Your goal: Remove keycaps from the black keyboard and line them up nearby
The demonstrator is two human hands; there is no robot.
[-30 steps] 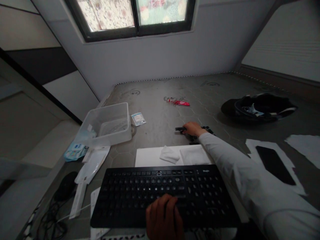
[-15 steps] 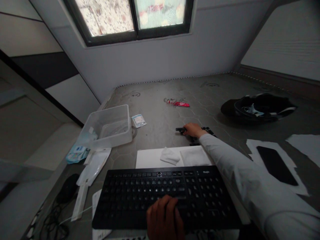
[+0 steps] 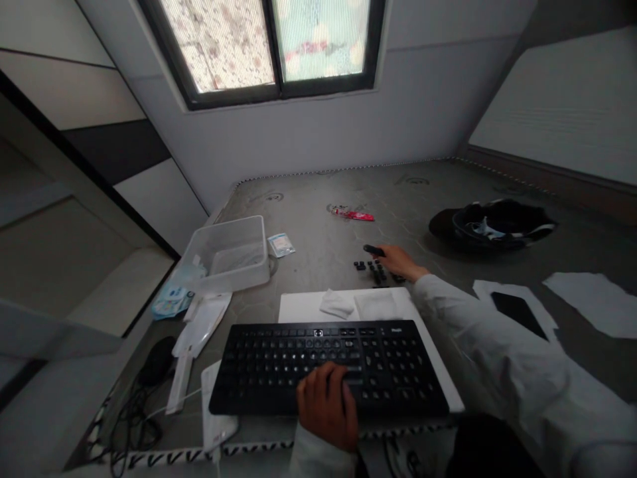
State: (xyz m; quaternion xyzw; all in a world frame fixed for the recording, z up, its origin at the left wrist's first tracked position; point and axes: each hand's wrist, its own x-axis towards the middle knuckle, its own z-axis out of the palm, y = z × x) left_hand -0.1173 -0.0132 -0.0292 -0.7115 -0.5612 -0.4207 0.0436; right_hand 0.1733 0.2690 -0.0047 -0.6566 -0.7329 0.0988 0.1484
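Note:
A black keyboard (image 3: pixel 279 392) lies on a white board near the table's front edge. My left hand (image 3: pixel 326 401) rests over its front edge, fingers bent and close together on the lower keys. My right hand (image 3: pixel 395 260) reaches far forward, closed around a small dark stick-like tool (image 3: pixel 373 250) with a rounded end that points left. The exact kind of tool is too small to tell. Just below that hand, several loose black keycaps (image 3: pixel 377 271) lie on the table, partly hidden by the hand.
Folded white cloths (image 3: pixel 336 304) lie on the white board (image 3: pixel 301 305) behind the keyboard. A clear plastic box (image 3: pixel 233 282) and a mouse (image 3: pixel 156 360) are at left. At right are a black cap (image 3: pixel 492 226) and a phone (image 3: pixel 517 313). A red packet (image 3: pixel 358 216) lies farther back.
My right hand has lifted off the keycaps and moved slightly right with the tool, leaving more of them visible. The camera view has shifted; my left hand stays on the keyboard.

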